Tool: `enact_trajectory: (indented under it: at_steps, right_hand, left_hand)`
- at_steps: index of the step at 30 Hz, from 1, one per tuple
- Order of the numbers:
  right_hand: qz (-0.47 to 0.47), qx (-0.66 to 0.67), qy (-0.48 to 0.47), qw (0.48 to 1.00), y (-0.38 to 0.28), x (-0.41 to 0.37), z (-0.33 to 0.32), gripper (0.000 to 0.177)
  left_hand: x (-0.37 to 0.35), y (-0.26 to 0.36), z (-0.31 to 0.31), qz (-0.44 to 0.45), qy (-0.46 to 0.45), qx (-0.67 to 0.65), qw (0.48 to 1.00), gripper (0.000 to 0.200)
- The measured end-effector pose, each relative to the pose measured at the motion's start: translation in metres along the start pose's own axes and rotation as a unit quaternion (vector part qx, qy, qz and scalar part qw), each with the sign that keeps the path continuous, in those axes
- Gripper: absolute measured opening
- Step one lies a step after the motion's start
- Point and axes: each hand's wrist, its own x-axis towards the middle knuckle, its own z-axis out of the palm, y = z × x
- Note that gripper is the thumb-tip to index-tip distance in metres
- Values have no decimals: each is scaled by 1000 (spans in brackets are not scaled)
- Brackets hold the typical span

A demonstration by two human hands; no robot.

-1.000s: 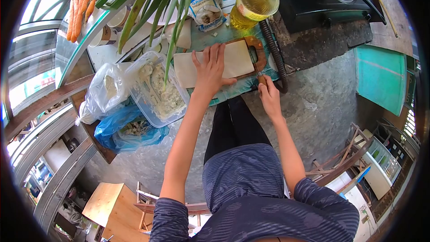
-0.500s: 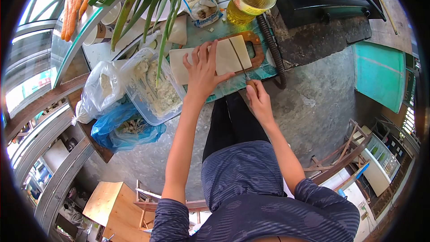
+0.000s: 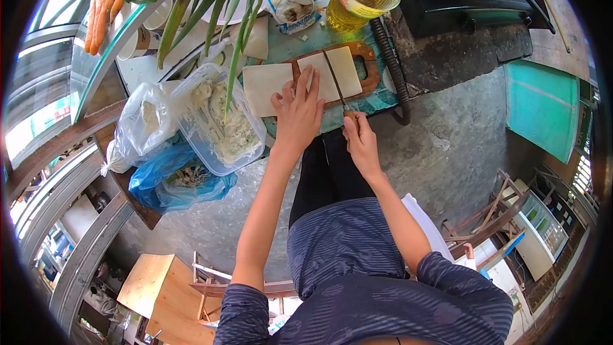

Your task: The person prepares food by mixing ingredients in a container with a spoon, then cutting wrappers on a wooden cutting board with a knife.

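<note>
My right hand (image 3: 363,145) is wrapped round the handle of a knife (image 3: 335,82), its thin blade lying across a pale, flat wrapper sheet (image 3: 347,71) on a wooden cutting board (image 3: 368,67). My left hand (image 3: 298,114) rests with fingers spread, fingertips on the left part of that sheet. A second pale sheet (image 3: 265,86) lies to the left, a strip of board showing between the two. Left of my forearm stands a clear plastic tub (image 3: 225,167) with a whitish, lumpy mixture (image 3: 223,131) inside.
A bottle of yellow oil (image 3: 357,0) and a printed packet (image 3: 292,5) stand behind the board. Long green leaves (image 3: 239,19) hang over the tub. Plastic bags, one clear (image 3: 143,121) and one blue (image 3: 153,182), sit at left. A ribbed hose (image 3: 391,67) runs beside the board; a black stove (image 3: 472,0) is beyond.
My left hand has shifted right along the pale sheets, and a gap between two pieces now shows. The knife stays across the right piece. A person's hand appears at lower right.
</note>
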Motion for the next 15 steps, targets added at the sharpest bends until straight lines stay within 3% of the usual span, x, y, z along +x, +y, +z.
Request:
enact_trajectory:
  at_steps: [15]
  right_hand:
    - [-7, -13, 18, 1000, -1, -1, 8, 36]
  left_hand:
    - [5, 1, -3, -10, 13, -16, 1000, 59]
